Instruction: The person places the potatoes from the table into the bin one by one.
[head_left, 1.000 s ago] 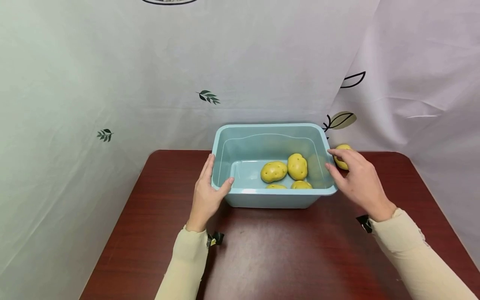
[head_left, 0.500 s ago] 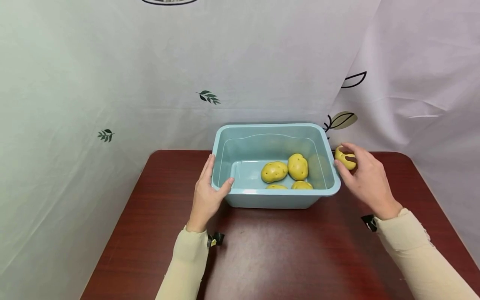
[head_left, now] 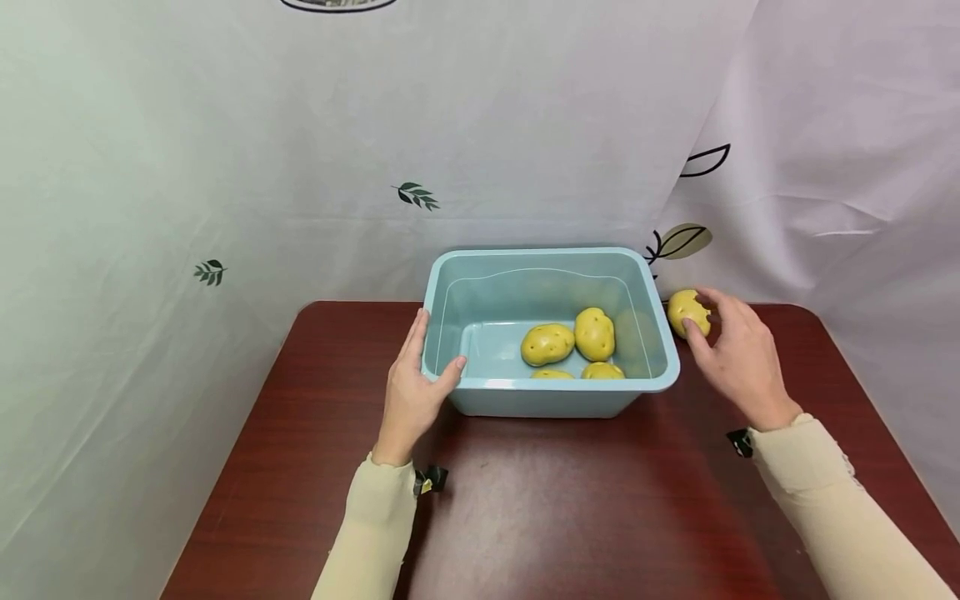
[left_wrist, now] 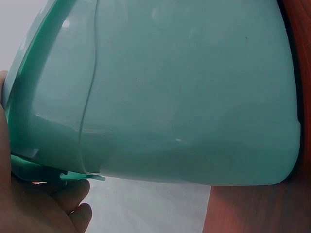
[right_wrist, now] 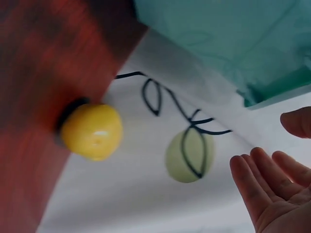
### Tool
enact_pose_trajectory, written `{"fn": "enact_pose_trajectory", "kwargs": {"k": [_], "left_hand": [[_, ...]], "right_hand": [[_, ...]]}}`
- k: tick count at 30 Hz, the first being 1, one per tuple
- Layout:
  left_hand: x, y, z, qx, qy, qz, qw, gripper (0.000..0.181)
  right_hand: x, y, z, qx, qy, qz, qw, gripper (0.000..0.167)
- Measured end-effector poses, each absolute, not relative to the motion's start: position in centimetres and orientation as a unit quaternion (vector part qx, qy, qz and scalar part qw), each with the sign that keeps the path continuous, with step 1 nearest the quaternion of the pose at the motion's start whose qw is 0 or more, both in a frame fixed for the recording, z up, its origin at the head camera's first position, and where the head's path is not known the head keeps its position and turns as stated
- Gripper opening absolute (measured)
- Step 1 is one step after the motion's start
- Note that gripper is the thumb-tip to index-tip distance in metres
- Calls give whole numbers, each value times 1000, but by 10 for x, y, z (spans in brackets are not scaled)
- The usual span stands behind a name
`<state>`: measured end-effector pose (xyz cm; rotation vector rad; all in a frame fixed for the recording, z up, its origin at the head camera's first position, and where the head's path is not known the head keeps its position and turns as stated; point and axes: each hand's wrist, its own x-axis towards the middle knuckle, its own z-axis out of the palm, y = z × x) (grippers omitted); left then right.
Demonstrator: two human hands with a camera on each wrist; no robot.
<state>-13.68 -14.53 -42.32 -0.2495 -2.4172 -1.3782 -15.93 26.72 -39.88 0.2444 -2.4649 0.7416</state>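
Observation:
A light blue plastic bin [head_left: 536, 402] stands on the table with several yellow potatoes inside, among them one potato [head_left: 547, 344] lying flat and a more upright potato [head_left: 595, 335]. At its front left corner my left hand [head_left: 411, 396] grips the rim, thumb over the edge; the left wrist view has the curled fingers [left_wrist: 73, 194] under the rim. To the right of the bin, my right hand [head_left: 742, 362] hovers with spread, relaxed fingers and holds nothing. Another potato [head_left: 686, 313] sits on the table beyond it, apart from the fingers in the right wrist view.
The dark red-brown table [head_left: 555, 508] has its back edge against a pale cloth [head_left: 525, 125] printed with leaves. The cloth also hangs along the left and right sides. The bin stands close to the back cloth.
My right hand has left the bin's right rim and shifted right, uncovering more of the potato outside the bin. The left hand and the bin have stayed in place.

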Motion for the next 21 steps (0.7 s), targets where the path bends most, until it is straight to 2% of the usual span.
{"fn": "enact_pose_trajectory", "kwargs": {"k": [21], "left_hand": [[-137,-145,-424,-89,-847,-496,170,83]], "right_hand": [[-189,291,-445,8,-932,286,222,47]]}}
